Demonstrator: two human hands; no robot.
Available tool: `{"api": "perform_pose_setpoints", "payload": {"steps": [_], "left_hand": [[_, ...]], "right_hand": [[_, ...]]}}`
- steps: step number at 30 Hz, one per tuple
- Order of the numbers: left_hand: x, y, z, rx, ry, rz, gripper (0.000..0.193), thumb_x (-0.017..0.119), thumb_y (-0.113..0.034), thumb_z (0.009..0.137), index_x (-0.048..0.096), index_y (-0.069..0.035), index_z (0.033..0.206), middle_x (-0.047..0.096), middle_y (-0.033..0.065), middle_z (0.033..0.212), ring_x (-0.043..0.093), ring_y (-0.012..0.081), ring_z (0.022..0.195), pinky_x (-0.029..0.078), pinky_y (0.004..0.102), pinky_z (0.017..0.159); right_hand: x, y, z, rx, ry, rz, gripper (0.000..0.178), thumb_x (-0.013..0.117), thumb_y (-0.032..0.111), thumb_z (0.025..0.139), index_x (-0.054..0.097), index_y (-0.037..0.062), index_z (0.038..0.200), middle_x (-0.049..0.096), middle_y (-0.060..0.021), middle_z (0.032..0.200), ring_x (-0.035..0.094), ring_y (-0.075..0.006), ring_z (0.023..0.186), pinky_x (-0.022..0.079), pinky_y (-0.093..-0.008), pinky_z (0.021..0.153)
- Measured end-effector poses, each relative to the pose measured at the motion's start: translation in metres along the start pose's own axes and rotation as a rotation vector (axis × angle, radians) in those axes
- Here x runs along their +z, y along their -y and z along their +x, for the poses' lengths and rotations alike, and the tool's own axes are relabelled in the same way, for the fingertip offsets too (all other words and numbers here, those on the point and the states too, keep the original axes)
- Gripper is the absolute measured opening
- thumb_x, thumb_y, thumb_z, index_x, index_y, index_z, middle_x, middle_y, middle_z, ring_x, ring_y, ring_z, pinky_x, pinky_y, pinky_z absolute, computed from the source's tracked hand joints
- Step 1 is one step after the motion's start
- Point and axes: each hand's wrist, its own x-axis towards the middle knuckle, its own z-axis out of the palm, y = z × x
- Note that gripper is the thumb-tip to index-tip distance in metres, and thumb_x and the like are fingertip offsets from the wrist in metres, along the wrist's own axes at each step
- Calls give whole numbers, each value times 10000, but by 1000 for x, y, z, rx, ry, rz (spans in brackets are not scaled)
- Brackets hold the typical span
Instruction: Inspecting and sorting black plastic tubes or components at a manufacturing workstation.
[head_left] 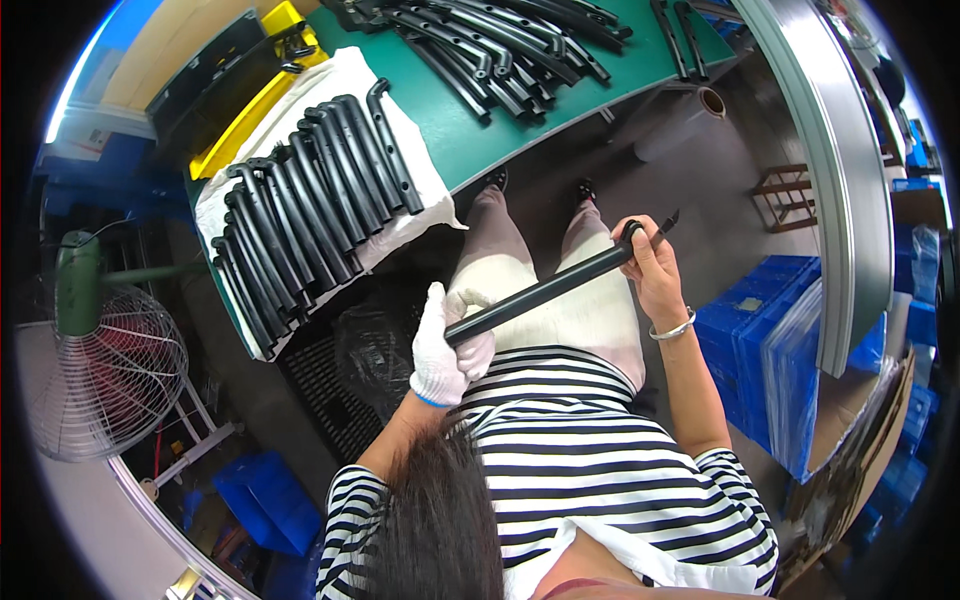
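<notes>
Here, the white-knit-gloved left grip [438, 354] clasps a smooth, cylindrical black tube [545, 292], the bare right grip [654, 268] pinching its end.

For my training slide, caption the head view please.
Gloved left hand and bare right hand hold a black tube near a green table bearing more black tubes.

The place can be recognised as a factory workshop. On the green table [440, 145] at the far side, many similar black tubes [300, 205] are laid in a row and in a heap. A fan [108, 370] is placed at left, blue boxes [740, 335] at right.
</notes>
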Motion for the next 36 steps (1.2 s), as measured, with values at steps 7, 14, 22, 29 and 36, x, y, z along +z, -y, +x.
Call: {"api": "perform_pose_setpoints", "payload": {"steps": [7, 14, 22, 29, 36], "left_hand": [[-9, -20, 2, -317, 229, 409, 645, 315, -567, 1060, 524, -48, 739, 433, 33, 519, 415, 168, 395, 410, 295, 415], [12, -29, 8, -394, 251, 884, 413, 431, -376, 1083, 596, -1, 1136, 576, 46, 673, 559, 142, 514, 488, 261, 501], [65, -4, 36, -529, 267, 984, 413, 512, -430, 1048, 613, -30, 1065, 557, 16, 659, 526, 108, 497, 461, 244, 468], [77, 0, 40, -610, 338, 671, 357, 507, -398, 1051, 552, -45, 1069, 493, 0, 680, 436, 92, 447, 443, 240, 410], [73, -2, 37, -625, 269, 481, 290, 555, -313, 1031, 535, -39, 1124, 530, 15, 710, 505, 100, 494, 477, 241, 418]], "right_hand": [[-4, 9, -9, 103, -19, 45, 300, 518, 312, 1073, 601, 24, 1065, 422, 85, 711, 314, 9, 571, 258, -179, 530], [5, 15, -16, 171, 15, 180, 333, 545, 359, 1059, 615, 34, 1051, 412, 98, 706, 309, 6, 570, 255, -177, 524], [31, 12, -23, 152, 63, -69, 301, 571, 371, 1044, 635, 77, 1047, 436, 99, 720, 306, 4, 580, 227, -185, 529], [37, 13, -30, 278, 4, 11, 395, 458, 406, 1085, 645, 58, 1077, 433, 91, 711, 310, 0, 579, 235, -190, 528], [41, 8, -25, 272, 30, 8, 398, 438, 384, 1093, 638, 44, 1149, 439, 83, 728, 314, -3, 585, 242, -184, 532]]}}
